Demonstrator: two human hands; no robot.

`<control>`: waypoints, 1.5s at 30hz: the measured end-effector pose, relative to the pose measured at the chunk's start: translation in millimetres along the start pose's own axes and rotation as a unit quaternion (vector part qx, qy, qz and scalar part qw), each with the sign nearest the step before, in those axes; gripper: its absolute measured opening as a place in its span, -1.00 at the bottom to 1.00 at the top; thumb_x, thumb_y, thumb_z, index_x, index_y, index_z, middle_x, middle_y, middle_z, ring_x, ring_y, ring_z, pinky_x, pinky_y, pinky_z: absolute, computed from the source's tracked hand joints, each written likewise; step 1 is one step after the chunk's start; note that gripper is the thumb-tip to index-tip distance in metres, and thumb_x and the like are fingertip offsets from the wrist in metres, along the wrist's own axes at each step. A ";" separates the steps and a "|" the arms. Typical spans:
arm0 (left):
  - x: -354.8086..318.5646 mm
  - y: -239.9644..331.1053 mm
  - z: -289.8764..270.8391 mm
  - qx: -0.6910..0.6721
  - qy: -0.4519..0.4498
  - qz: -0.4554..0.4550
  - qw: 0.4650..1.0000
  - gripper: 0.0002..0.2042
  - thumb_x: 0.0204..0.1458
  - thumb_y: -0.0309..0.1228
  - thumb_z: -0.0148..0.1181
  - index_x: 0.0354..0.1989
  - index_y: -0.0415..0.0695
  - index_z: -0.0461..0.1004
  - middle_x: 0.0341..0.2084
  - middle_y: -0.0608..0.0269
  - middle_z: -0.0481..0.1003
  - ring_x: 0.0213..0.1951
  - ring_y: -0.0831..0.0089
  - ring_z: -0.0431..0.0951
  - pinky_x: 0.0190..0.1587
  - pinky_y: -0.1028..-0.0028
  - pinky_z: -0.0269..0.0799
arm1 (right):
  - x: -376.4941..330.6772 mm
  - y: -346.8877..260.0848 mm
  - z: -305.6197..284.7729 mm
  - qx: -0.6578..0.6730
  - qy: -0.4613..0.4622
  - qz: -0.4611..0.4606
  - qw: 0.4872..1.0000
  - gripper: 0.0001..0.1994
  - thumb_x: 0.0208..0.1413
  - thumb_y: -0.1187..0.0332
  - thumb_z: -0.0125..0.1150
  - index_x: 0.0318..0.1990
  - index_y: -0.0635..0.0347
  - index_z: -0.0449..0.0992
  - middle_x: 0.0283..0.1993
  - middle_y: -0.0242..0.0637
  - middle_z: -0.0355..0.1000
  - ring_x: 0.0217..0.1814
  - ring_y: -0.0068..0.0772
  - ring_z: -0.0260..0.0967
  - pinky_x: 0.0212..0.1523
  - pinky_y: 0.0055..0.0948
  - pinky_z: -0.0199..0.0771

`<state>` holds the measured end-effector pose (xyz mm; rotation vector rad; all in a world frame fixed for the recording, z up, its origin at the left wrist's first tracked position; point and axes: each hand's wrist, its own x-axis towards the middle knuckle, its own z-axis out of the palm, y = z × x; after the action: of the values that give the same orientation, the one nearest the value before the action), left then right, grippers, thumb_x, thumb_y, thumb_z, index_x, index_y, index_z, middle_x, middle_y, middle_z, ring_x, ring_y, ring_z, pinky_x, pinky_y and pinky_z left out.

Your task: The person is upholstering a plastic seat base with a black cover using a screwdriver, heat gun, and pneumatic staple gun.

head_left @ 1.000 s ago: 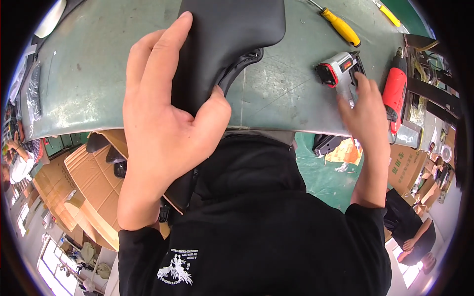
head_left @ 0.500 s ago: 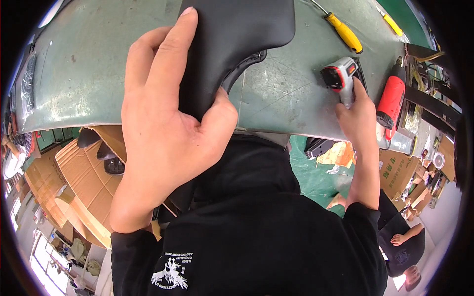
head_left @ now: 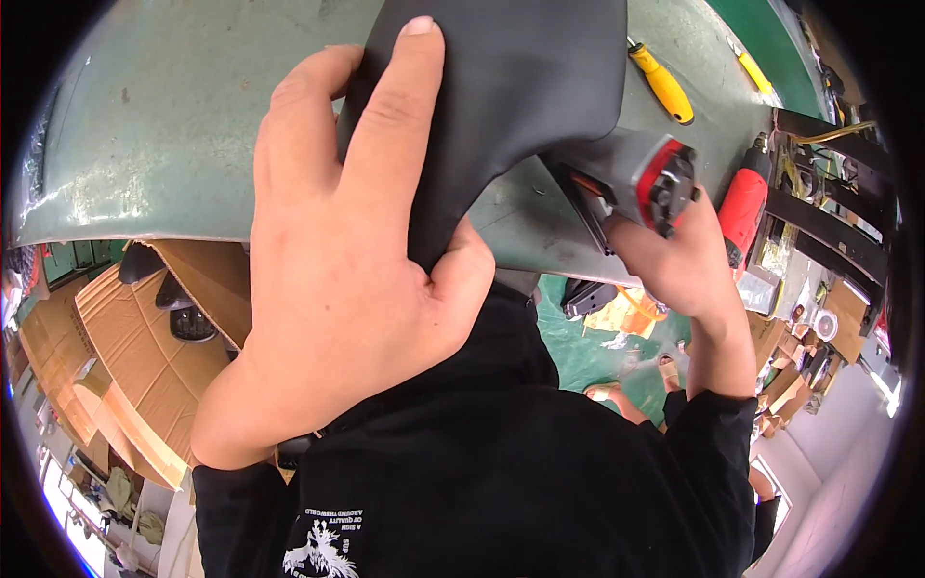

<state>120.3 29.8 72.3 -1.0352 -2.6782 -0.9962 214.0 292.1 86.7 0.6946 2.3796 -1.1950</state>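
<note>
The left hand (head_left: 356, 260) fills the centre-left of the frame. Its fingers lie extended over the top of a black moulded cover (head_left: 511, 87), and the thumb is closed against the cover's narrow lower end, so the cover is pinched between thumb and fingers. The cover runs from the top centre of the frame down to the middle, resting on the desk (head_left: 164, 125).

The right hand (head_left: 679, 265) sits at the centre-right of the frame, wrapped around the handle of a grey and red power tool (head_left: 641, 178). The tool's body is tucked just beside, and partly under, the right edge of the black cover; whether they touch cannot be determined.

The desk has a worn green surface and occupies the upper part of the frame. A yellow-handled screwdriver (head_left: 663, 85) lies on it at the upper right, near the tool. A second red tool (head_left: 744, 202) rests at the desk's right edge, just beside the right hand.

Cardboard sheets (head_left: 125, 337) lie below the desk edge at the lower left of the frame. The person's black sleeves and black top fill the lower centre.
</note>
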 end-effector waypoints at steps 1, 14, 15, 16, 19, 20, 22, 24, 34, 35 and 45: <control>-0.3 0.2 0.9 -0.003 0.004 -0.002 1.000 -0.16 -0.24 -0.60 0.26 0.44 -0.19 0.37 0.16 -0.12 0.41 0.11 0.01 0.53 0.14 0.24 0.52 | 4.6 -3.4 2.5 -0.010 -0.008 -0.048 0.999 -0.88 0.00 0.48 0.27 -0.29 0.31 0.56 -0.49 -0.23 0.49 -0.45 -0.39 0.38 -0.31 -0.29 0.44; 1.5 -15.5 -9.1 -0.093 0.008 -0.062 0.994 -0.21 -0.18 -0.58 0.20 0.43 -0.19 0.38 0.21 0.02 0.44 0.21 0.23 0.49 0.26 0.30 0.39 | -1.9 -21.6 6.2 -0.064 -0.021 -0.079 0.995 -0.78 -0.01 0.46 0.32 -0.19 0.34 0.60 -0.41 -0.07 0.58 -0.38 -0.17 0.53 -0.18 -0.23 0.57; 0.5 -19.1 -9.8 -0.088 0.003 -0.070 0.994 -0.19 -0.18 -0.61 0.18 0.44 -0.17 0.37 0.22 0.08 0.42 0.25 0.25 0.46 0.27 0.31 0.38 | -6.6 -21.7 7.5 -0.067 -0.014 -0.071 0.995 -0.79 0.00 0.47 0.32 -0.18 0.34 0.60 -0.41 -0.08 0.58 -0.38 -0.21 0.52 -0.18 -0.25 0.57; 0.0 -23.3 -9.0 -0.108 0.004 -0.076 0.991 -0.19 -0.18 -0.62 0.18 0.45 -0.17 0.36 0.24 0.09 0.41 0.26 0.25 0.44 0.28 0.30 0.39 | -9.5 -21.2 12.3 -0.036 -0.009 -0.052 0.998 -0.78 0.00 0.49 0.32 -0.16 0.32 0.59 -0.43 -0.12 0.57 -0.40 -0.31 0.49 -0.19 -0.28 0.57; -4.7 -28.8 -4.4 -0.135 0.010 -0.077 0.988 -0.18 -0.17 -0.65 0.16 0.46 -0.16 0.34 0.27 0.09 0.38 0.29 0.24 0.42 0.29 0.28 0.41 | -16.3 -23.3 21.2 -0.009 -0.009 -0.059 0.998 -0.79 0.01 0.50 0.30 -0.17 0.33 0.57 -0.44 -0.16 0.57 -0.41 -0.38 0.46 -0.22 -0.30 0.56; -6.0 -29.3 -3.5 -0.145 0.015 -0.077 0.986 -0.18 -0.16 -0.66 0.15 0.47 -0.16 0.34 0.28 0.09 0.37 0.29 0.24 0.40 0.29 0.28 0.41 | -16.9 -24.9 23.0 -0.022 -0.012 -0.050 0.998 -0.81 0.02 0.50 0.28 -0.18 0.34 0.56 -0.46 -0.16 0.56 -0.41 -0.37 0.51 -0.25 -0.29 0.56; -7.4 -28.9 -1.9 -0.135 0.016 -0.071 0.988 -0.19 -0.15 -0.66 0.15 0.47 -0.16 0.33 0.29 0.09 0.37 0.29 0.25 0.40 0.29 0.28 0.41 | -16.1 -28.9 25.1 -0.010 -0.008 -0.043 0.999 -0.82 0.04 0.50 0.27 -0.19 0.35 0.55 -0.48 -0.16 0.55 -0.41 -0.36 0.53 -0.27 -0.29 0.56; -7.9 -27.5 -0.4 -0.125 0.020 -0.065 0.990 -0.19 -0.14 -0.66 0.14 0.47 -0.17 0.33 0.29 0.10 0.37 0.30 0.25 0.40 0.30 0.28 0.41 | -15.2 -33.3 25.0 -0.001 -0.003 -0.037 0.999 -0.83 0.05 0.49 0.26 -0.20 0.37 0.55 -0.49 -0.15 0.54 -0.40 -0.36 0.56 -0.29 -0.29 0.55; -8.7 -24.1 4.5 -0.135 0.028 -0.077 0.987 -0.21 -0.10 -0.65 0.16 0.48 -0.19 0.29 0.29 0.07 0.36 0.25 0.24 0.41 0.30 0.28 0.40 | -4.2 -37.9 45.6 -0.031 -0.022 -0.028 0.999 -0.79 0.04 0.46 0.26 -0.21 0.44 0.54 -0.49 -0.09 0.51 -0.42 -0.46 0.40 -0.26 -0.23 0.53; -8.4 -24.4 4.8 -0.135 0.033 -0.072 0.988 -0.21 -0.09 -0.65 0.15 0.48 -0.19 0.29 0.29 0.07 0.36 0.24 0.23 0.41 0.29 0.27 0.41 | -2.9 -38.8 46.2 -0.031 -0.017 -0.027 0.999 -0.79 0.04 0.46 0.26 -0.21 0.44 0.54 -0.49 -0.09 0.51 -0.42 -0.46 0.40 -0.26 -0.23 0.53; -8.4 -24.5 7.2 -0.191 0.018 -0.098 0.976 -0.19 -0.14 -0.57 0.21 0.46 -0.27 0.24 0.28 -0.15 0.32 0.33 -0.05 0.37 0.39 0.17 0.30 | 5.6 -51.5 55.6 -0.106 0.007 -0.105 0.989 -0.74 0.01 0.38 0.22 -0.29 0.49 0.58 -0.36 0.32 0.55 -0.22 0.41 0.56 -0.10 0.09 0.61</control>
<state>112.1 15.9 50.8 -0.8005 -2.6588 -1.6007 185.9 221.5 84.8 0.3927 2.5931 -0.9946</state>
